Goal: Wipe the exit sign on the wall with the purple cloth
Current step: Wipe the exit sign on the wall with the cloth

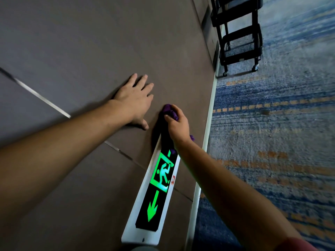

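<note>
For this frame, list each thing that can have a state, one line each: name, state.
Exit sign: lit green, mounted low on the wall.
Purple cloth: bunched, pressed on the sign's far end.
Right hand: gripping the cloth.
Left hand: open, flat on the wall.
Black cart: standing on the carpet, shelves look empty.

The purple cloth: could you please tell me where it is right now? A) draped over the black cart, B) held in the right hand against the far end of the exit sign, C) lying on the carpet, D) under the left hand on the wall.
B: the right hand bunches the purple cloth on the exit sign.
</note>
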`<state>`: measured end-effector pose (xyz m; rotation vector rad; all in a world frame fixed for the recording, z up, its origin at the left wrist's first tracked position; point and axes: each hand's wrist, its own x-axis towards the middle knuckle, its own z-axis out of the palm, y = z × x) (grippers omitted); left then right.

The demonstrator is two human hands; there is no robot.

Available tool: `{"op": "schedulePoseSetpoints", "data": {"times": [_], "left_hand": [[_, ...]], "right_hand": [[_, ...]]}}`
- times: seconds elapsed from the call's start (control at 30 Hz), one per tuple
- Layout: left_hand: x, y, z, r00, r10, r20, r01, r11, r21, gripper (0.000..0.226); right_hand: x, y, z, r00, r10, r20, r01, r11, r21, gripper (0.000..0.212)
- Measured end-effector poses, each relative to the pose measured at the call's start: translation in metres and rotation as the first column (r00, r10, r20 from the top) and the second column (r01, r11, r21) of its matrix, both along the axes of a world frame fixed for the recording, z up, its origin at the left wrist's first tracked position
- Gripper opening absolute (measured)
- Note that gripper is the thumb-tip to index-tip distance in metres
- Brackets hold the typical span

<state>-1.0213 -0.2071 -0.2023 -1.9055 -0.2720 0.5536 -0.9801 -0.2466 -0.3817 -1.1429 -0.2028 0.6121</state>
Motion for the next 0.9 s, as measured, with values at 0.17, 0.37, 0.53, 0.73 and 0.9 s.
{"op": "schedulePoseSetpoints", "data": {"times": [0.17,0.37,0.53,0.73,0.9], "left_hand": [[-0.001,-0.007,0.012,0.999,0.035,-0.022,-0.035,0.999,0.025,0.111],[-0.005,-0.012,0.028,0.995,0.096,-0.026,-0.096,0.995,0.017,0.109],[-0.011,-0.012,0.026,0.996,0.084,-0.041,-0.083,0.996,0.033,0.106],[-0.014,-0.012,0.009,0.994,0.064,-0.090,-0.060,0.997,0.047,0.100],[-0.012,-0.008,0.003,0.993,0.043,-0.109,-0.042,0.999,0.012,0.097]], "right_hand": [[-0.025,-0.009,0.033,0.998,-0.037,-0.050,0.045,0.987,0.154,0.054],[-0.027,-0.033,0.007,0.949,-0.045,-0.313,0.115,0.972,0.207,0.044],[0.003,-0.057,-0.033,0.882,-0.225,-0.415,0.278,0.958,0.072,0.038],[0.001,-0.047,-0.069,0.941,-0.187,-0.282,0.162,0.981,-0.108,0.038],[0.010,-0.031,-0.087,0.987,0.104,-0.124,-0.123,0.979,-0.162,0.049]]}}
